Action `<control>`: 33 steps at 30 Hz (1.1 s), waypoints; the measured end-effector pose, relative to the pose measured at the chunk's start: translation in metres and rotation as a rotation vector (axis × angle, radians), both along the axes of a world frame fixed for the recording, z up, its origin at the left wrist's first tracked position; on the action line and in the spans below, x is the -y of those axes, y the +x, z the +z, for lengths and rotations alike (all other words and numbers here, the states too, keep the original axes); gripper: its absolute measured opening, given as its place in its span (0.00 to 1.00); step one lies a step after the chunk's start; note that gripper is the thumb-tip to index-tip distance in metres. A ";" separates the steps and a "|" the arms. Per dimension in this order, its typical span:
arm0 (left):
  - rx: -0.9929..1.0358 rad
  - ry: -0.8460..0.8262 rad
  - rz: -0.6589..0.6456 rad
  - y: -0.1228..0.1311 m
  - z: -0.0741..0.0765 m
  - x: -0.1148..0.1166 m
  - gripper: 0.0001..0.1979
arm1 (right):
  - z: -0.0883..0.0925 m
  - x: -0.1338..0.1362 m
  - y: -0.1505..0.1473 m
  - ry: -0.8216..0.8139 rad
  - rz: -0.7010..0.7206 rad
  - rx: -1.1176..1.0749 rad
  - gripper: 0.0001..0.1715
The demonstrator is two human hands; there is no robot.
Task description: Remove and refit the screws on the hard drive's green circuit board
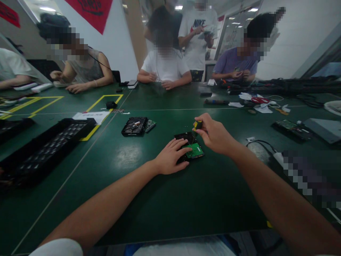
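A black hard drive [183,136] with a green circuit board [195,151] lies on the table in front of me. Across its left side rests my left hand [170,156], open, its fingers spread over the drive and the board's edge. My right hand [213,133] is closed around the short yellow-and-black handle of a screwdriver [198,125], just above the drive's far right side. The screwdriver's shaft and tip are too small to make out, so I cannot tell whether it touches the drive.
Another black drive [134,126] and a loose circuit board [150,126] lie further left. A long black tray [50,145] stands at the left. On the right are a drive with its board showing [291,129], a grey box [323,128] and cables. Several people sit or stand across the table.
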State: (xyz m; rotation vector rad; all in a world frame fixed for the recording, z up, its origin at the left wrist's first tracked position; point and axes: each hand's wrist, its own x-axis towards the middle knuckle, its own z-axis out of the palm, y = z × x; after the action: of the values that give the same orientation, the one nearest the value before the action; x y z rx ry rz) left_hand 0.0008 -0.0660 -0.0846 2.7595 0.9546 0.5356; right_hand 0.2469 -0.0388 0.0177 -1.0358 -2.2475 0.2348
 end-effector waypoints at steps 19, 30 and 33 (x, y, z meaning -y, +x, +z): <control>0.019 -0.003 0.000 0.001 -0.001 -0.001 0.33 | 0.012 0.009 -0.003 -0.014 0.066 0.079 0.21; 0.024 -0.004 0.001 0.000 0.000 0.000 0.32 | 0.007 0.006 -0.013 0.045 -0.004 0.120 0.23; 0.006 -0.006 0.008 0.000 0.001 0.001 0.32 | 0.007 0.006 -0.013 0.044 -0.047 0.141 0.21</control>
State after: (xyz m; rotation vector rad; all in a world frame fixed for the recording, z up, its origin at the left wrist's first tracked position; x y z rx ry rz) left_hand 0.0009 -0.0668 -0.0839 2.7483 0.9651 0.5409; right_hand 0.2338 -0.0445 0.0250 -1.1102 -2.3393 0.0942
